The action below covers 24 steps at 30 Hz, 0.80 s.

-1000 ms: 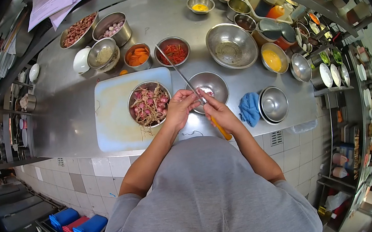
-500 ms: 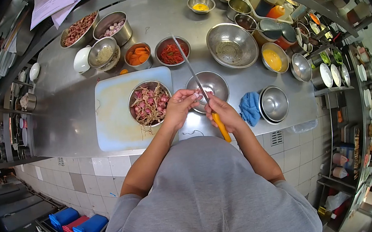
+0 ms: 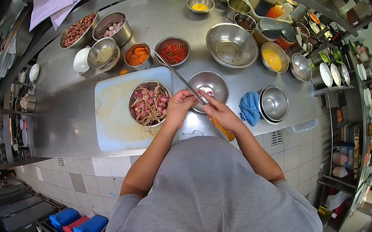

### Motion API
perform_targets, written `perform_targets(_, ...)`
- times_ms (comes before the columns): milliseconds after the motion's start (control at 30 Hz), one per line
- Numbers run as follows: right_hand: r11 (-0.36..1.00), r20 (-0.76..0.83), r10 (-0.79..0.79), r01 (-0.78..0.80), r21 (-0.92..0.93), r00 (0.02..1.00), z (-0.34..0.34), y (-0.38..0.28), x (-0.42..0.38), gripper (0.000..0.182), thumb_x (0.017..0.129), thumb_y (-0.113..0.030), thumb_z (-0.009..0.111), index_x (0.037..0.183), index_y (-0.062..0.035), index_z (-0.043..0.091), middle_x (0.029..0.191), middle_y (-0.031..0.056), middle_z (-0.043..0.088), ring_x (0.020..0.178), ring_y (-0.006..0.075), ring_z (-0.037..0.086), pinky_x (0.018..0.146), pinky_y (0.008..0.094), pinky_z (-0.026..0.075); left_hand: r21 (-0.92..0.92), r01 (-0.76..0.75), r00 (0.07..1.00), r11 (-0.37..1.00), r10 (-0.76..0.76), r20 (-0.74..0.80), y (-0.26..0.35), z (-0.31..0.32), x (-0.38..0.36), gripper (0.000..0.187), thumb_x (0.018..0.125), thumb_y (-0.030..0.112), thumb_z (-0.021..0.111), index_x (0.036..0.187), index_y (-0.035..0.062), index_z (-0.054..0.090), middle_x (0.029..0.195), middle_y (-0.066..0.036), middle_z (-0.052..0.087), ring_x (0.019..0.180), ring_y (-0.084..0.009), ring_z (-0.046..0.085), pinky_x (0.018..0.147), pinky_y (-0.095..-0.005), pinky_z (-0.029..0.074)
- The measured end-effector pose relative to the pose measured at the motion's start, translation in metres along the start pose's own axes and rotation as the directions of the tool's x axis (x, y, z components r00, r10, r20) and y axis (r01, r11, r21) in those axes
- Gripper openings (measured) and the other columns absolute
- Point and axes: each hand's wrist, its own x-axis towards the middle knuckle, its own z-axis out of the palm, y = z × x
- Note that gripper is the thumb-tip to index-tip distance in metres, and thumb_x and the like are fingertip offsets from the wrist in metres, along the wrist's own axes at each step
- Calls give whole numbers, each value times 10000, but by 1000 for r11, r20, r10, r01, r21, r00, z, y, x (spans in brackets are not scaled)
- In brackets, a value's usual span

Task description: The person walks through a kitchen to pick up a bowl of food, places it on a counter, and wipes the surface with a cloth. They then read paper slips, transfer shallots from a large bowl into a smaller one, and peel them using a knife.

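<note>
My right hand [image 3: 221, 115] is closed round a long knife [image 3: 175, 73] with a yellow handle. Its blade slants up and left, past the fingertips of my left hand [image 3: 180, 108]. Those fingers pinch a small shallot, mostly hidden by the blade and fingers. Just beyond both hands is a steel bowl [image 3: 218, 81] with small pale and pinkish pieces in its bottom. Left of my left hand, a bowl of unpeeled shallots [image 3: 150, 102] with dry roots and stems stands on a white cutting board [image 3: 111, 110].
Behind the board stand bowls of sliced carrots [image 3: 138, 56] and red strips [image 3: 173, 54]. Farther right are a large steel bowl [image 3: 243, 36] and a bowl of yellow liquid [image 3: 273, 60]. A blue cloth [image 3: 250, 108] lies by stacked bowls [image 3: 275, 104]. An overhead shelf edge crosses the back.
The knife has swung left, its tip moving from over the bowl of red strips to beside the carrots. My right hand has turned with it; my left hand stays nearly in place.
</note>
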Motion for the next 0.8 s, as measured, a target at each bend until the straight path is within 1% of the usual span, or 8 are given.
perform_targets(67,1000,6,-7,7,-19,1000,0,-4,-2,531,980,-195,498,1481,-253,330,770,-27,445,633,53,442,489,199,410,20,4,1000,1000,-5,20,0,-3,0,164,905,-16,566,1068,-7,574,1083,-92,643,946,-155,633,853,-278,516)
perform_targets(167,999,12,-8,9,-37,1000,0,-5,-2,542,966,-218,540,1473,-243,350,782,-45,451,606,35,389,479,203,354,7,-37,998,999,37,60,0,-5,-1,205,909,-17,555,1114,-5,569,1105,-97,633,971,-155,627,860,-280,512)
perform_targets(267,999,20,27,-26,-47,999,-2,-6,-2,495,991,-212,478,1470,-244,355,767,-11,460,632,54,455,483,205,410,38,-20,999,999,18,51,2,-5,-2,254,908,4,573,1161,14,566,1110,-85,633,960,-147,614,844,-286,506)
perform_targets(367,981,75,47,-60,184,996,-6,4,1,476,1006,-254,460,1466,-199,351,777,-2,475,637,62,478,473,206,416,21,25,999,999,-26,37,8,0,-4,291,913,10,574,1203,4,549,1124,-99,626,977,-166,621,838,-286,517)
perform_targets(467,940,36,37,-47,339,999,-6,14,5,486,1015,-299,442,1464,-152,331,802,2,490,647,70,496,465,204,424,-137,109,992,984,-99,83,16,3,-7,312,915,22,583,1222,-4,537,1132,-114,621,1003,-191,628,842,-296,529)
perform_targets(567,924,11,64,-63,376,998,-6,13,6,468,1008,-281,468,1454,-181,370,822,-3,486,636,66,485,454,208,416,-220,161,985,962,-141,103,12,-1,-5,303,918,24,580,1216,-11,538,1143,-126,617,1026,-214,632,848,-301,536)
perform_targets(667,931,10,61,-61,361,998,-6,15,7,470,1008,-292,467,1455,-182,369,819,-5,482,639,60,486,453,207,415,-150,194,981,969,-190,40,7,-1,-2,289,919,21,572,1204,-13,542,1138,-137,619,1019,-218,636,849,-303,543)
perform_targets(800,948,-7,65,-59,313,998,-6,14,7,499,1008,-281,466,1476,-183,323,814,-7,478,642,57,476,466,204,414,-204,188,982,961,-187,23,2,-4,1,272,917,18,572,1187,-11,551,1123,-141,626,1011,-220,642,834,-299,551)
